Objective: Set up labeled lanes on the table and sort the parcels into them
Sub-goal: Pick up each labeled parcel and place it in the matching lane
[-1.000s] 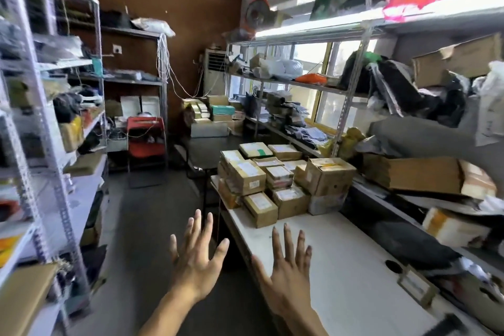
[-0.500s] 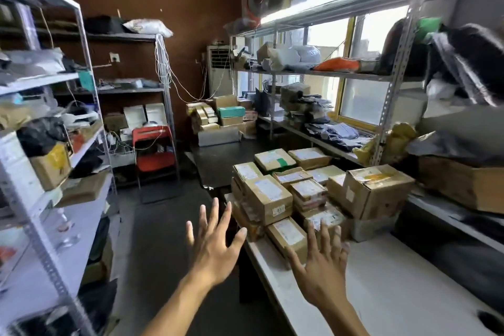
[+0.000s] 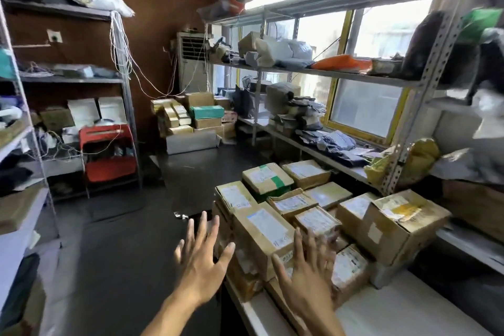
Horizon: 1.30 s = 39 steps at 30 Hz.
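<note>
Several brown cardboard parcels (image 3: 275, 226) with white shipping labels are piled at the far end of a white table (image 3: 409, 305). A larger box (image 3: 395, 224) stands at the pile's right side. My left hand (image 3: 203, 259) is held out with fingers spread, left of the pile and over the floor beside the table edge. My right hand (image 3: 308, 273) is spread too, hovering just in front of the nearest parcels, blurred by motion. Neither hand holds anything. No lane labels are visible on the table.
A metal shelf (image 3: 354, 76) with bags and packets runs along the window on the right. More shelving (image 3: 24, 144) lines the left. A red folding chair (image 3: 107, 153) and stacked boxes (image 3: 196, 117) stand at the back. The dark floor aisle (image 3: 109, 240) lies between.
The view has moved forward toward the parcel pile. Both open hands have advanced with it; the right one now reaches the front parcels.
</note>
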{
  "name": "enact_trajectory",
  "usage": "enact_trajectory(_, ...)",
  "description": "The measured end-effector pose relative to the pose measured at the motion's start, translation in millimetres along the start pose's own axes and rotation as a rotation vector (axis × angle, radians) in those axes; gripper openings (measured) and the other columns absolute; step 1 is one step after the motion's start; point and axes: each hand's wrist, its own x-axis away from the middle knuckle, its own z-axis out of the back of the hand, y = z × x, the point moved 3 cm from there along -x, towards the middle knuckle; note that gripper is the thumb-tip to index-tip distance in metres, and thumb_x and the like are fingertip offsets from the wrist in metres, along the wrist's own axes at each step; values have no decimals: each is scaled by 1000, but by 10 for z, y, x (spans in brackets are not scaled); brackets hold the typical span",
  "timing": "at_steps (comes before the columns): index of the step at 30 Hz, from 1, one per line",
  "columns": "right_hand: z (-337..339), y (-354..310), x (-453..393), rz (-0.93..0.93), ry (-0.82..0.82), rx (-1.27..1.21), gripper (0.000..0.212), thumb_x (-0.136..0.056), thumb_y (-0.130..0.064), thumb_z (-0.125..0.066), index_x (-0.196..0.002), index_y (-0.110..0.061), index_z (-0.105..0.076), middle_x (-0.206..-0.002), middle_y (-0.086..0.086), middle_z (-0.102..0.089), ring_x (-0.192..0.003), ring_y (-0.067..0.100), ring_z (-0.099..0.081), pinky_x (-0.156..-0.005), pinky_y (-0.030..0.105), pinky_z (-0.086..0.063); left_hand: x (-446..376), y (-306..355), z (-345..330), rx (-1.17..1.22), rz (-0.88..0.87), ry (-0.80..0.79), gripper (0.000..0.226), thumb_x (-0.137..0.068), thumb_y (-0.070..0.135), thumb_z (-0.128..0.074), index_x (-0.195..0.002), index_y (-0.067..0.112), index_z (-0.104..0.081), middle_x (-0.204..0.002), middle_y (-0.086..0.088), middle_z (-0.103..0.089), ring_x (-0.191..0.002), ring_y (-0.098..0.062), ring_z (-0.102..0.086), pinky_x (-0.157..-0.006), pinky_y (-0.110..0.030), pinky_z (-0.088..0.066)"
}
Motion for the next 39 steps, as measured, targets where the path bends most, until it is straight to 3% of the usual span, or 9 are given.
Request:
enact_trajectory(5, -43, -388, -768, -123, 23, -29, 85, -97, -77, -18, -161, -35, 18, -149, -9, 48, -143, 23, 46, -122, 49, 22, -1048, -138, 124, 45, -59, -7, 70, -99, 67, -30, -159, 45, 0, -160, 23, 29, -146, -4, 34, -123, -49, 8)
enact_trajectory(10, -29, -486, -1299, -185, 85, -33, 100, -76, -85, 7, -161, -34, 21, -153, -6, 46, -144, 23, 46, -112, 42, 35, -1874, -77, 99, 70, -143, -43, 93, -76, 84, -6, -160, 44, -3, -163, 19, 24, -149, -5, 28, -124, -49, 4)
enact_trajectory(14, -36, -388, -1731, -271, 121, -96, 84, -96, -77, -13, -161, -35, 19, -165, -2, 36, -149, 24, 39, -123, 46, 24, -2412, 18, -78, 89, -210, -91, 94, -76, 84, -4, -160, 42, -2, -164, 21, 23, -149, -5, 28, -124, -49, 4)
enact_trajectory(18, -183, -136, -2266, -336, 131, -171, 81, -98, -74, -16, -160, -37, 20, -163, -2, 40, -149, 24, 40, -123, 45, 22, -2981, 111, -369, 111, -248, -156, 92, -78, 84, -5, -160, 43, -2, -163, 23, 21, -150, -3, 26, -124, -48, 4)
enact_trajectory(22, -282, 159, -2962, -386, 174, -356, 81, -99, -70, -24, -160, -39, 19, -165, -5, 36, -152, 21, 35, -125, 45, 14, -3655, 291, -740, 105, -306, -230, 74, -96, 74, -21, -160, 43, -4, -164, 24, 17, -151, -3, 22, -125, -50, 3)
enact_trajectory(28, -267, 535, -3965, -471, 257, -705, 75, -104, -59, -34, -163, -37, 8, -172, -5, 17, -158, 19, 19, -126, 50, 1, -4714, 711, -1187, 127, -353, -329, 70, -98, 69, -26, -161, 39, -13, -167, 21, 1, -154, -3, 8, -123, -49, -2)
enact_trajectory(32, -197, 716, -4389, -558, 339, -977, 70, -106, -58, -32, -163, -38, 4, -173, -6, 9, -159, 17, 12, -126, 51, -1, -5296, 1001, -1450, 305, -305, -460, 70, -99, 65, -34, -160, 32, -22, -165, 18, -15, -154, -5, -9, -125, -47, -8)
enact_trajectory(35, -262, 869, -4694, -618, 370, -1162, 70, -106, -61, -29, -163, -39, 5, -173, -8, 9, -159, 18, 9, -128, 55, -3, -5788, 1253, -1731, 659, -97, -604, 55, -107, 45, -38, -157, 24, -32, -163, 7, -31, -148, -9, -28, -119, -34, -22)
enact_trajectory(39, -418, 1028, -5076, -681, 385, -1185, 70, -106, -61, -27, -163, -39, 7, -173, -7, 9, -159, 18, 9, -128, 52, -2, -6390, 1532, -2259, 738, 85, -776, 56, -106, 52, -33, -156, 26, -34, -161, 3, -36, -148, -21, -32, -114, -50, -31)
